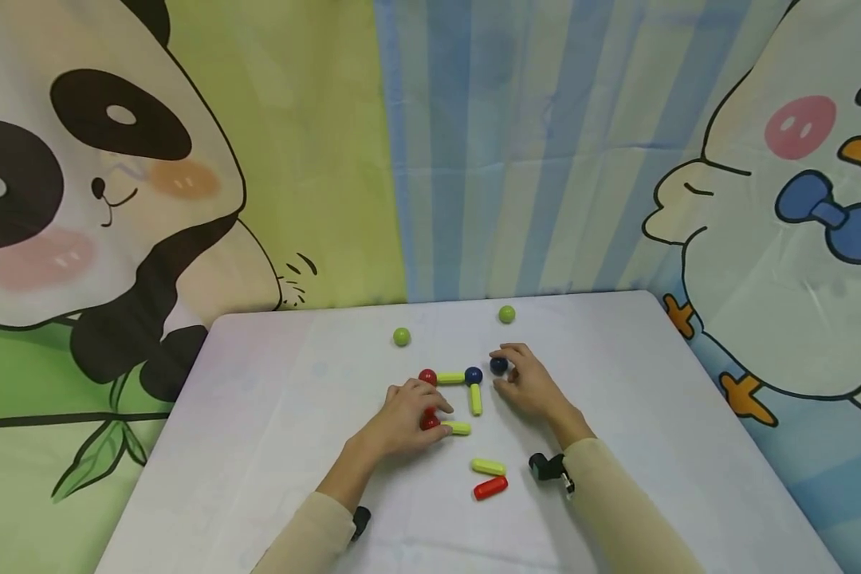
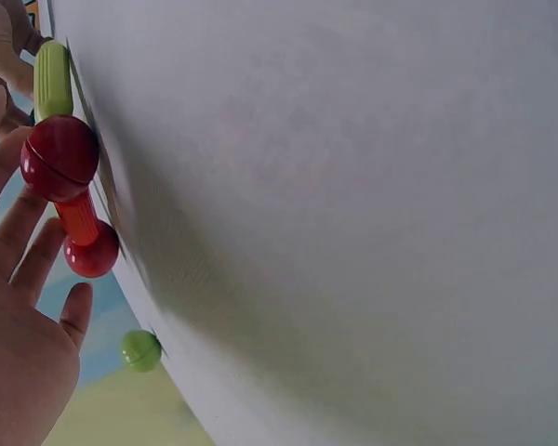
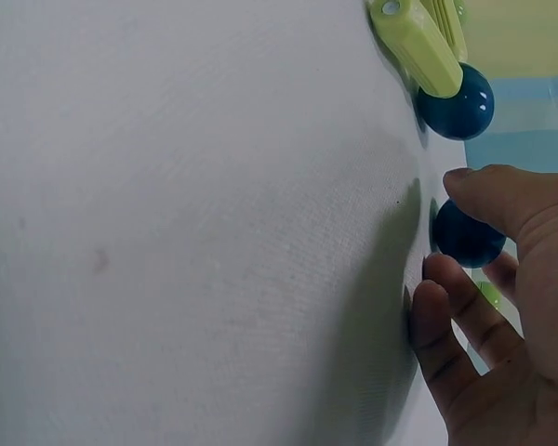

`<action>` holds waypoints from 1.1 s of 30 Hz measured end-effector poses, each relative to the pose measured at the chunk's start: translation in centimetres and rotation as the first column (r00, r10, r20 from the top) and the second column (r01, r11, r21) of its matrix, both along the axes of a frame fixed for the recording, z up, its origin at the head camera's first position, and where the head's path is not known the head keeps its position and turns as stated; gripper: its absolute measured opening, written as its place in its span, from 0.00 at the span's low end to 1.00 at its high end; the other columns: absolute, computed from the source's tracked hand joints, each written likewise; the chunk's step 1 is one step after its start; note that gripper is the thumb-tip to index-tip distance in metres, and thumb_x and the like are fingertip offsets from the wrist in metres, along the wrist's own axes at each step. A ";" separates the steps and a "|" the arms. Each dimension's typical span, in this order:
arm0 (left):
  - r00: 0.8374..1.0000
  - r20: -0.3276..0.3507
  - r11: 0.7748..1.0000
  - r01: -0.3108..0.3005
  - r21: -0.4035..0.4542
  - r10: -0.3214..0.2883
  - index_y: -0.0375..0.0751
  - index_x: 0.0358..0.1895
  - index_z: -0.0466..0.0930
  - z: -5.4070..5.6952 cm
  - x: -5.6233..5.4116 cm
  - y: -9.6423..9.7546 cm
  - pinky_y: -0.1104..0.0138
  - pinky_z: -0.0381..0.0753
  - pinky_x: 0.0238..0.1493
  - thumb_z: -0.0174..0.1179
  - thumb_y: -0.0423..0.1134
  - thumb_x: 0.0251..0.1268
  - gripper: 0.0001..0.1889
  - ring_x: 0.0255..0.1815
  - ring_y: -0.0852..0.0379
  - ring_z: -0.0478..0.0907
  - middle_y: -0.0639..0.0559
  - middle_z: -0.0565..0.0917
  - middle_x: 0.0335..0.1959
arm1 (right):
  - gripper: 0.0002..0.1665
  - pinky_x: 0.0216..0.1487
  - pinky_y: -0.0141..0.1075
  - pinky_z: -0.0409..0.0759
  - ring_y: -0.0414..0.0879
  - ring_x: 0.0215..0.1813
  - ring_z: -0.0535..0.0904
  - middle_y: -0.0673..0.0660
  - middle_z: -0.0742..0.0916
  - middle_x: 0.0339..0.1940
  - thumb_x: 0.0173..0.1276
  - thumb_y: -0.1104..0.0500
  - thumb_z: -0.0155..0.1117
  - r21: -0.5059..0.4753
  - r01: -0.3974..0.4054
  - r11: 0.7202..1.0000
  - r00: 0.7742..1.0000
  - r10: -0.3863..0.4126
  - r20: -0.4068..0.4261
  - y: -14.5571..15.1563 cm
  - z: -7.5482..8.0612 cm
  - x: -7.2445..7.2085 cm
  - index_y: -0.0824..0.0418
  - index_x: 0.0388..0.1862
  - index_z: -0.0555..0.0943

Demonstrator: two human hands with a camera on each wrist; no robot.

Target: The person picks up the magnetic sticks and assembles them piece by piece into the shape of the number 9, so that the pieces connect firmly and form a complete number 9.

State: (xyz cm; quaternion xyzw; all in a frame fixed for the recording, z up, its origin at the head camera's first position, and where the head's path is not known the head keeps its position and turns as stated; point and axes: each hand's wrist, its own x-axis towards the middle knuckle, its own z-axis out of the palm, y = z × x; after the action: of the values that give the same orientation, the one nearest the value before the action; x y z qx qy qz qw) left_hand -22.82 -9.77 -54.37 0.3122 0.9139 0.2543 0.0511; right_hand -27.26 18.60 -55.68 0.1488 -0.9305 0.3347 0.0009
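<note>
Loosely spread, my left hand (image 1: pixel 410 414) lies over the red rod of a ball-and-rod frame, fingers beside its red balls. The nearer red ball (image 2: pixel 60 158) carries a yellow-green rod (image 1: pixel 459 428); a red rod (image 2: pixel 77 218) joins it to the farther red ball (image 1: pixel 427 376). From there, another yellow-green rod (image 1: pixel 450 378) leads to a dark blue ball (image 1: pixel 473 375), with a short yellow-green rod (image 1: pixel 476 400) pointing toward me. My right hand (image 1: pixel 534 388) holds a separate dark blue ball (image 3: pixel 469 234) between thumb and index finger, just right of the frame.
Two light green balls, one at the left (image 1: pixel 401 336) and one at the right (image 1: pixel 506 314), lie toward the back edge. Nearer me on the white table (image 1: pixel 258 446) are a loose yellow-green rod (image 1: pixel 489 467) and a red rod (image 1: pixel 491 488). A cartoon curtain (image 1: pixel 516 159) hangs behind.
</note>
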 end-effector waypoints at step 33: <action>0.995 0.051 0.995 -0.077 -0.062 0.080 0.56 0.50 0.87 -0.6 1.2 2.2 0.43 0.58 0.67 0.71 0.44 0.65 0.12 0.61 0.55 0.69 0.61 0.84 0.47 | 0.25 0.40 0.34 0.76 0.42 0.39 0.75 0.52 0.82 0.51 0.69 0.62 0.70 -0.004 -0.026 1.000 0.994 0.026 0.111 1.1 0.4 5.0 0.55 0.64 0.79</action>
State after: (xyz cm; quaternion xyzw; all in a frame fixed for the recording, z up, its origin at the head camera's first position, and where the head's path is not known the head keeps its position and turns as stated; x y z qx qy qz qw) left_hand -21.67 -7.59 -55.01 0.2673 0.9311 0.2367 0.0750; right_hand -22.30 19.72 -55.25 0.1422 -0.9267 0.3436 -0.0549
